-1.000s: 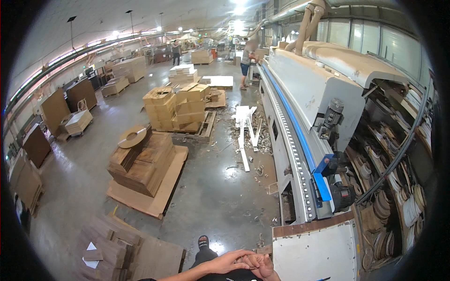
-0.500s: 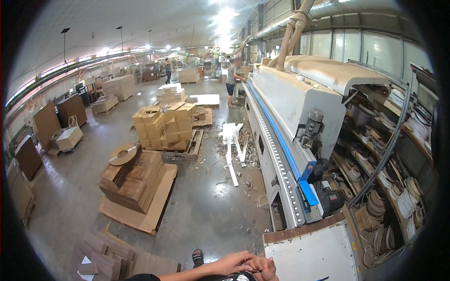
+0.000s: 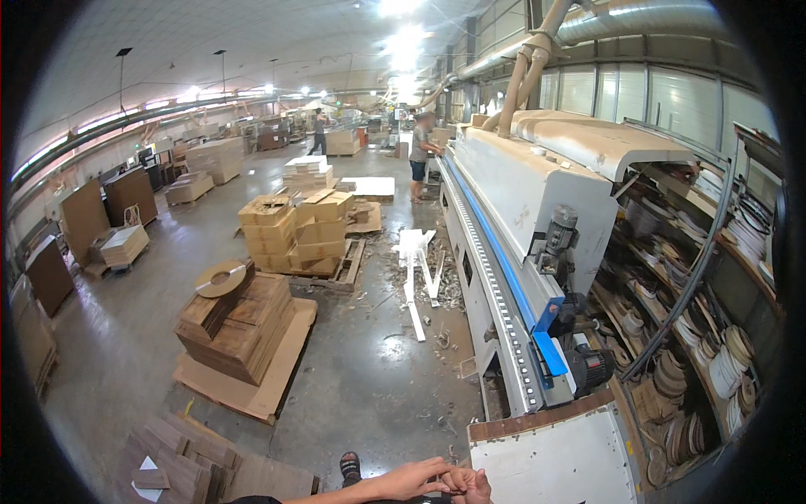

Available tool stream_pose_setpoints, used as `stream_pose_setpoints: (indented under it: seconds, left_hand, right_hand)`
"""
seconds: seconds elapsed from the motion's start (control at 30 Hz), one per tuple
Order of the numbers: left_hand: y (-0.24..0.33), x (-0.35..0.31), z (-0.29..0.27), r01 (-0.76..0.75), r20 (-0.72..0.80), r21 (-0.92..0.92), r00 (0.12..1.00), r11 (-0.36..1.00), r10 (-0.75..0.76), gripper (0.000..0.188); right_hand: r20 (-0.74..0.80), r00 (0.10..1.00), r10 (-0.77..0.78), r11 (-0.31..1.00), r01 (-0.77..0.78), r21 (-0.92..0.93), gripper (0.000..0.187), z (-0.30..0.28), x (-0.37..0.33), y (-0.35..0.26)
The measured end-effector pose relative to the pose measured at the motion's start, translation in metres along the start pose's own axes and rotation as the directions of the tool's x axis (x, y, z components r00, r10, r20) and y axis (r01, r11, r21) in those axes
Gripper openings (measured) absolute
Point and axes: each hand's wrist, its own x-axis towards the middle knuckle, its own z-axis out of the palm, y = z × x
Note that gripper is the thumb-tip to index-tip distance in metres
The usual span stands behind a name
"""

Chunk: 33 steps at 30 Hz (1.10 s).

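The person's left hand [image 3: 414,479] enters from the lower edge and reaches across the body, its fingers loosely extended and slightly bent, lying unclenched against the fingers of the right hand [image 3: 473,485]. The right hand is turned partly upward, with its fingers bent inward and its thumb raised at the side. The two hands touch at the fingers; how tightly the right one is closed, and whether something small sits between the fingertips, cannot be told at this size.

Just to the right of the hands lies a white-topped surface [image 3: 554,458] with a brown strip [image 3: 537,415] along its far edge; the hands appear beside it, and contact with it cannot be made out. Beyond it stands a long grey machine [image 3: 558,181] with a blue guard [image 3: 550,353] and a dark motor [image 3: 590,368] at its near end. To the right, shelves [image 3: 617,317] hold coils of strip. A sandalled foot [image 3: 349,464] shows to the left of the hands, and brown planks [image 3: 180,458] lie farther left. In the distance, a co-worker [image 3: 418,151] stands beside the machine.
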Motion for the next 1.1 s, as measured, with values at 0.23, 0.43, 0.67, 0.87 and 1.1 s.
stream_pose_setpoints:
  seconds: [0.23,0.43,0.67,0.87,1.1]
  left_hand:
    - [0.039,-0.014,-0.001,-0.041,-0.158,-0.022,0.987,0.999,0.037,0.051]
    - [-0.003,-0.019,0.023,-0.053,-0.043,-0.227,0.998,0.973,0.044,0.061]
    - [-0.009,-0.014,0.020,-0.053,-0.021,-0.123,0.999,0.991,0.050,0.048]
    - [0.000,-0.012,0.010,0.081,0.031,-0.173,0.997,0.982,-0.076,0.042]
    - [0.008,-0.005,0.016,0.151,0.015,-0.408,0.987,0.900,-0.159,0.035]
  right_hand:
    - [0.036,0.999,0.021,0.999,-0.023,0.030,0.076,-0.017,-0.004,0.020]
    - [0.095,0.995,0.007,0.999,-0.012,0.048,0.077,-0.002,-0.013,0.014]
    - [0.203,0.979,-0.010,0.999,0.000,0.052,0.079,-0.002,-0.009,0.008]
    - [0.291,0.955,-0.061,0.981,0.003,0.195,0.073,0.011,-0.005,0.011]
    - [0.342,0.937,-0.072,0.980,0.003,0.199,0.070,0.010,-0.005,0.001]
